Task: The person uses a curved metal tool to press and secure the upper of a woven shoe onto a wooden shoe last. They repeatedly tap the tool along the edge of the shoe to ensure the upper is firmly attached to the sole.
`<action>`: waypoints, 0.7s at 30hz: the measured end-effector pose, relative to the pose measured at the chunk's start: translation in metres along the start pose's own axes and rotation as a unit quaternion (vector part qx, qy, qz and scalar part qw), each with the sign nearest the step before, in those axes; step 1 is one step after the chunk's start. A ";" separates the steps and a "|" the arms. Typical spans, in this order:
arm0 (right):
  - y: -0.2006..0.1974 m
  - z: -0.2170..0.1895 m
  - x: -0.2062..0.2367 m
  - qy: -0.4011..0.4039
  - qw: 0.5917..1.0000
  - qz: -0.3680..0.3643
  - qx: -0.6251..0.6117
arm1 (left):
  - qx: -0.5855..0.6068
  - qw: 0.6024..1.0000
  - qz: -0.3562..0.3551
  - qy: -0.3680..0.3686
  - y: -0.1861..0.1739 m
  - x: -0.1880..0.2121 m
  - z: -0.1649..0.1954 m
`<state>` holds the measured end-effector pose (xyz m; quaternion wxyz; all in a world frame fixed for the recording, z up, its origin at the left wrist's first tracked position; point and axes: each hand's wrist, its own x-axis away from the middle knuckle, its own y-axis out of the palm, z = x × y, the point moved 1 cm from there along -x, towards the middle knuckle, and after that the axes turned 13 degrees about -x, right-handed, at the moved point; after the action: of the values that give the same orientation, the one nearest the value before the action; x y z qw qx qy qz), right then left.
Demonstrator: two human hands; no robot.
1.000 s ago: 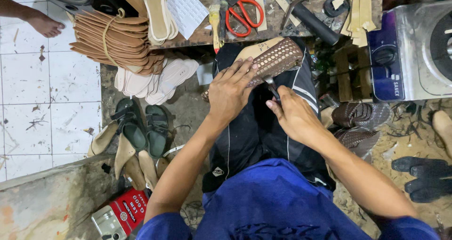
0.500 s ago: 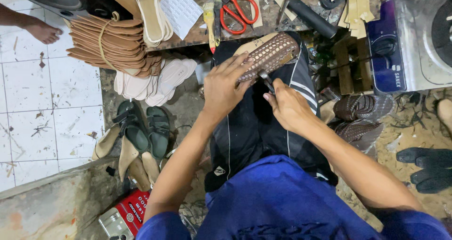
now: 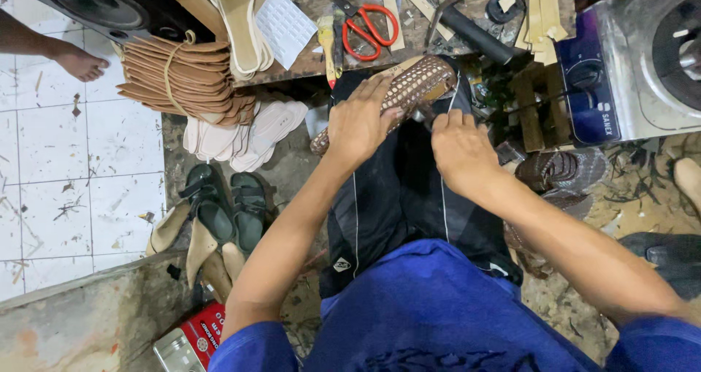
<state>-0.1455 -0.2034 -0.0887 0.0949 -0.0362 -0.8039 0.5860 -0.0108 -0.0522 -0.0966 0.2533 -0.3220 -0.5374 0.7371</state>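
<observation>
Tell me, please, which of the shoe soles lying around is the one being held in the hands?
The brown woven-textured sole on the lap, under the left hand; the tied brown stack and white soles lie untouched aside.

Cluttered wooden bench (image 3: 292, 65) and littered floor (image 3: 80, 167)

Beyond the fingertips, red scissors (image 3: 371, 27), a black handle (image 3: 478, 40), pale insoles (image 3: 237, 18) and strips (image 3: 544, 14) lie on the bench; left of the fingers, sandals (image 3: 226, 208) and white soles (image 3: 248, 131) lie on the floor.

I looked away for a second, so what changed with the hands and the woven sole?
Little changed. The right hand shifted slightly up along the woven sole's edge. The left hand stays pressed on the sole across the lap; the scissors on the bench stayed put.
</observation>
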 end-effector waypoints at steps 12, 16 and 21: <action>-0.019 0.019 0.005 0.000 0.999 -0.003 -0.041 | 0.007 1.000 -0.006 0.001 0.006 -0.004 -0.005; -0.021 0.019 -0.002 -0.030 0.999 0.022 -0.002 | -0.016 1.000 0.016 0.008 0.012 -0.002 0.004; -0.020 0.014 -0.010 -0.077 0.973 -0.020 -0.216 | -0.017 1.000 0.022 0.009 0.012 -0.004 0.005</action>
<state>-0.1370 -0.2251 -0.0749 0.0342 0.0061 -0.9171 0.3971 -0.0124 -0.0615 -0.1067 0.2369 -0.3447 -0.5401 0.7303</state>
